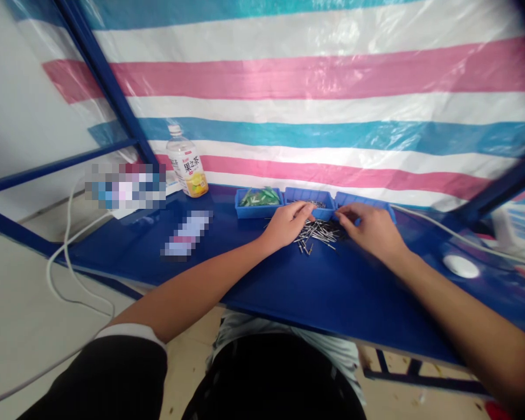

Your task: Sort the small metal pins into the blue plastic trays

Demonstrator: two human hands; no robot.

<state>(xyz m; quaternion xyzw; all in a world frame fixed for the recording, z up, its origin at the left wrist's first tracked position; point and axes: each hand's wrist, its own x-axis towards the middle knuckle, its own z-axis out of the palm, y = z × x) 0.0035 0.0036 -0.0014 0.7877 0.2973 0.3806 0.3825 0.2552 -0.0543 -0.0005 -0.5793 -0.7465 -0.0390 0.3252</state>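
A loose pile of blind rivets point(317, 232), thin silvery pins with thicker ends, lies on the blue table point(262, 286). My left hand point(287, 224) is at the pile's left side, fingers closed together, thumb against the forefinger; what they hold, if anything, is too small to name. On the other side, my right hand point(371, 228) has thumb and forefinger pinched near the pile, and its contents cannot be made out. Behind the hands stand three blue bins: a left bin point(258, 213) with green pieces, a middle bin point(326, 213) with similar metal pins, and a right bin point(363, 200), partly hidden by my right hand.
A drink bottle point(188, 163) stands at the back left, beside blurred-out items. A white computer mouse point(461, 266) lies to the right, with a white cable point(446, 230) behind it. Blue frame bars point(114, 99) and a striped plastic sheet point(289, 79) bound the table.
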